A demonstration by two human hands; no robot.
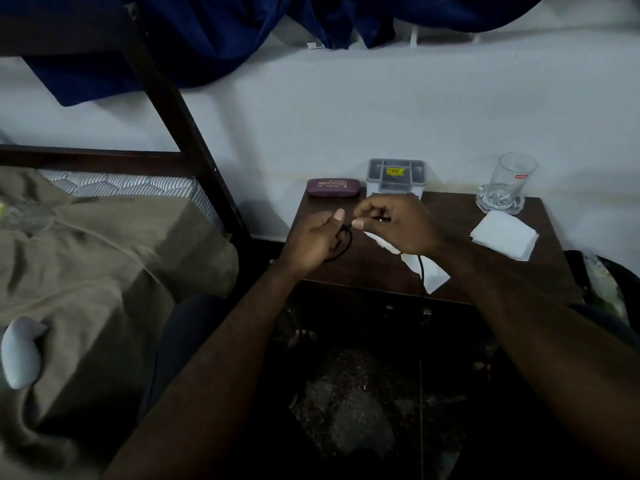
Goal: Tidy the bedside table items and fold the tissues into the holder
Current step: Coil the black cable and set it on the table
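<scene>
Both hands hover over the dark wooden bedside table (540,268) and hold a thin black cable (346,242). My left hand (313,242) grips a small coil of it. My right hand (398,225) pinches another part, and the cable's free end hangs down past the table's front edge. A loose white tissue (429,275) lies under my right hand. A stack of folded white tissues (504,237) sits at the right. A grey and white holder (395,176) stands at the back of the table.
A maroon spectacle case (332,187) lies at the back left beside the holder. A clear glass (512,178) stands on a glass coaster (500,204) at the back right. A bed with an olive blanket (86,265) is on the left.
</scene>
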